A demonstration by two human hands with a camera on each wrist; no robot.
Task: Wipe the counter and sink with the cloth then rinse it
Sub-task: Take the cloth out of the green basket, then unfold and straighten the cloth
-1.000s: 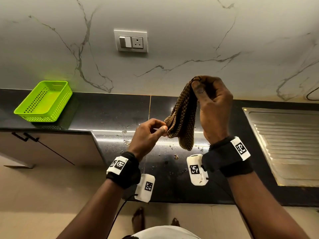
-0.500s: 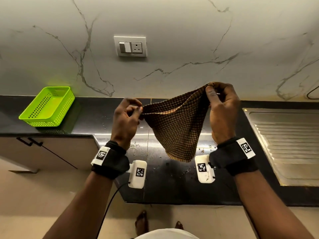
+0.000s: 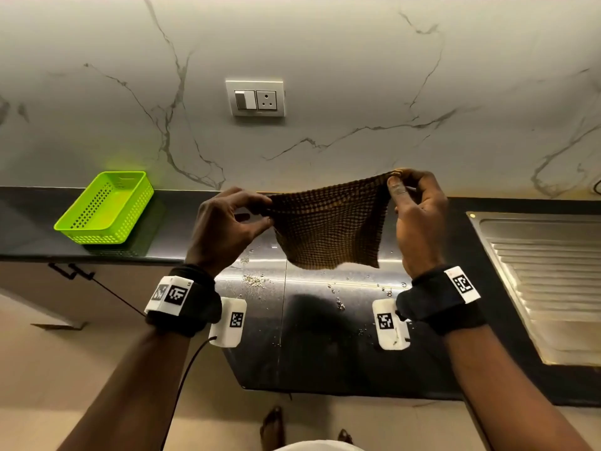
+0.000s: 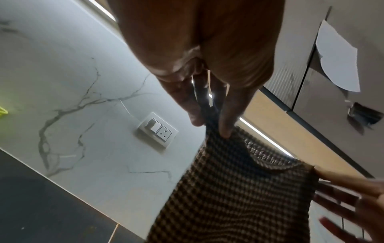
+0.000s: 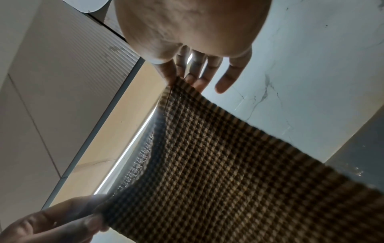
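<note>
A brown checked cloth [image 3: 328, 229] hangs spread in the air above the black counter [image 3: 325, 336]. My left hand [image 3: 260, 211] pinches its left top corner between thumb and fingers. At the cloth's right top corner, my right hand [image 3: 398, 182] pinches the fabric. The left wrist view shows the cloth [image 4: 239, 189] under my left hand [image 4: 209, 125]. In the right wrist view the cloth [image 5: 239, 164] hangs from my right hand [image 5: 178, 80]. Crumbs and water drops [image 3: 255, 281] lie on the counter below. The steel sink drainboard [image 3: 549, 275] is at the right.
A bright green plastic basket [image 3: 105, 206] stands on the counter at the left. A switch and socket plate [image 3: 255, 98] is on the marble wall behind. Cabinet fronts with a dark handle [image 3: 70, 271] lie below the left counter. My bare feet [image 3: 273, 424] show below the counter edge.
The cloth hung bunched from my right hand with the left at its lower edge. My left hand has taken a corner and drawn it left, so the cloth is now stretched wide.
</note>
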